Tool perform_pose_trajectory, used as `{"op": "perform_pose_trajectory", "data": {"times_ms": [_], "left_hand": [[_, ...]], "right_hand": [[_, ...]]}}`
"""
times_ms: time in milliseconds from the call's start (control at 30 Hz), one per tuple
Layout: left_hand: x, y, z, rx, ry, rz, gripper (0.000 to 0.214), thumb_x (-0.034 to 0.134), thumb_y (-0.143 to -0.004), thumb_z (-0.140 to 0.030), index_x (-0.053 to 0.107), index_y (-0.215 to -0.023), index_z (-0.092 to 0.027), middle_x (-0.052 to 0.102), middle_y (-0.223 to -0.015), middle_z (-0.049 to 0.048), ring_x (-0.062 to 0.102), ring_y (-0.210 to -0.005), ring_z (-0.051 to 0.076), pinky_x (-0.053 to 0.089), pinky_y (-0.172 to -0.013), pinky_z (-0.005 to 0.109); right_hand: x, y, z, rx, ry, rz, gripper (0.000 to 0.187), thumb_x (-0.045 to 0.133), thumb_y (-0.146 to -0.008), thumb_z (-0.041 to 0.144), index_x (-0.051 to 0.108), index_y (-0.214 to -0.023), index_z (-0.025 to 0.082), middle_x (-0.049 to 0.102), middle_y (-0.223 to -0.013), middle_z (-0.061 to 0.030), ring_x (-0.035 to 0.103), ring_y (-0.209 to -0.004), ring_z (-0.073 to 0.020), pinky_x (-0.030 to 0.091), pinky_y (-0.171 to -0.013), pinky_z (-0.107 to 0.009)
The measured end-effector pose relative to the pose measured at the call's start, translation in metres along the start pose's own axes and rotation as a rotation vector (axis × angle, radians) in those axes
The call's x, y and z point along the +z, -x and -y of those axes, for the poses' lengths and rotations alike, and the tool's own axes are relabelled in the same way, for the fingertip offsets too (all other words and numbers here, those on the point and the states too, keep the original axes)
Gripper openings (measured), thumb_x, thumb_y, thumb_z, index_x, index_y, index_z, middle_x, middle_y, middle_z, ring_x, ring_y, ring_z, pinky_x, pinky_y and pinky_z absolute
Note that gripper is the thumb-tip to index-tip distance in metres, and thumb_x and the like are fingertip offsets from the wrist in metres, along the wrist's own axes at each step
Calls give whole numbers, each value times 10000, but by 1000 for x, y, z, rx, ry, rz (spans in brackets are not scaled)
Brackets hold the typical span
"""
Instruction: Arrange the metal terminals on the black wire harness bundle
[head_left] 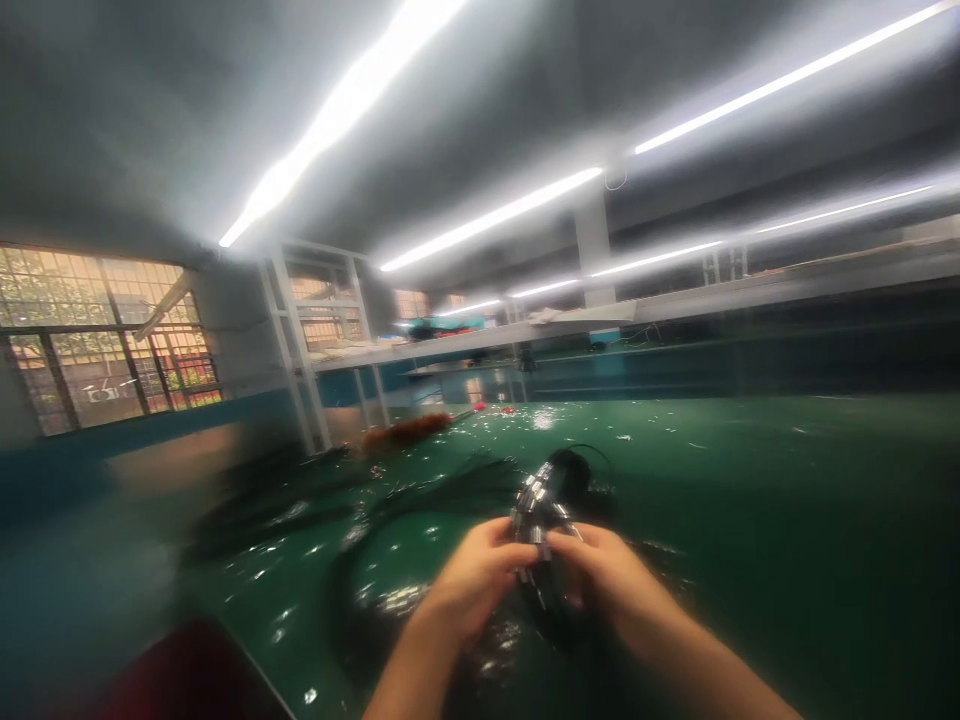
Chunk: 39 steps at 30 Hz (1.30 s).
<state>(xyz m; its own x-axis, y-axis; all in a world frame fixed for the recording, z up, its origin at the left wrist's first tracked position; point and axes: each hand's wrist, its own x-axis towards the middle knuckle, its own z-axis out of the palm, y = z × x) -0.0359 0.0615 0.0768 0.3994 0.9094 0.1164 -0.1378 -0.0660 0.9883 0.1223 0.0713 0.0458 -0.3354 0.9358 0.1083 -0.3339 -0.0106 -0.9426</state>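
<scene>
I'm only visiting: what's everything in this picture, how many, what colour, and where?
Ceiling light strips: several, white, overhead
Barred windows: at least one, pale panes with dark bars, left wall
Pillar: one, whitish, beyond the shelf
Shelf: one, pale, across the background
Upright frame: one, white, left of centre
Green surface: one, glossy, beneath the hands
Reddish-brown item: one, blurred, far side of that surface
Dark strands: count blurred, blackish, left of the hands
Bundle: one, shiny black, between the hands
Left grip: one, bare hand, holding the bundle
Right grip: one, bare hand, likewise
</scene>
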Motion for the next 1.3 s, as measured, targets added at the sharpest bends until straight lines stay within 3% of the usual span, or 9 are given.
{"op": "perform_pose_trajectory", "data": {"times_ms": [233,467,833,1033,1233,1300], "left_hand": [[0,-1,0,-35,-5,-19,340,597,-689,-106,618,-1026,-138,667,-896,78,596,-768,158,437,-703,263],[4,-1,9,10,153,-26,204,609,-681,-84,651,-879,-104,615,-743,30,531,-633,96,425,-665,226],[6,-6,16,-13,227,-55,158,606,-685,-75,634,-838,-99,599,-763,25,534,-658,82,421,-674,215],[0,-4,20,-19,201,-89,161,613,-690,-88,646,-847,-105,608,-793,27,538,-667,76,419,-668,201],[-2,-2,12,-38,172,-78,174,603,-736,-138,652,-900,-110,651,-812,53,554,-662,88,452,-688,229],[-1,0,9,-63,157,-83,188,608,-737,-143,652,-919,-118,654,-826,52,561,-678,89,445,-671,213]], "right_hand": [[8,-5,6,3,63,-27,146,573,-682,289,546,-664,147,509,-532,16,370,-413,-68,267,-393,-215],[-3,-1,7,11,240,-118,154,576,-678,302,478,-651,187,564,-547,6,476,-410,-108,372,-396,-246],[-10,-14,3,20,380,-205,104,556,-647,198,526,-747,190,574,-569,19,522,-405,-149,416,-378,-292],[-10,-18,-2,42,253,-157,42,586,-647,189,583,-645,147,514,-490,33,477,-454,-105,340,-443,-236],[-1,-18,-5,86,-74,17,313,590,-707,453,596,-736,141,512,-546,24,500,-528,-107,411,-557,-254],[2,-19,-5,69,-103,36,328,619,-685,456,605,-786,144,551,-580,14,507,-530,-102,397,-541,-240]]}}
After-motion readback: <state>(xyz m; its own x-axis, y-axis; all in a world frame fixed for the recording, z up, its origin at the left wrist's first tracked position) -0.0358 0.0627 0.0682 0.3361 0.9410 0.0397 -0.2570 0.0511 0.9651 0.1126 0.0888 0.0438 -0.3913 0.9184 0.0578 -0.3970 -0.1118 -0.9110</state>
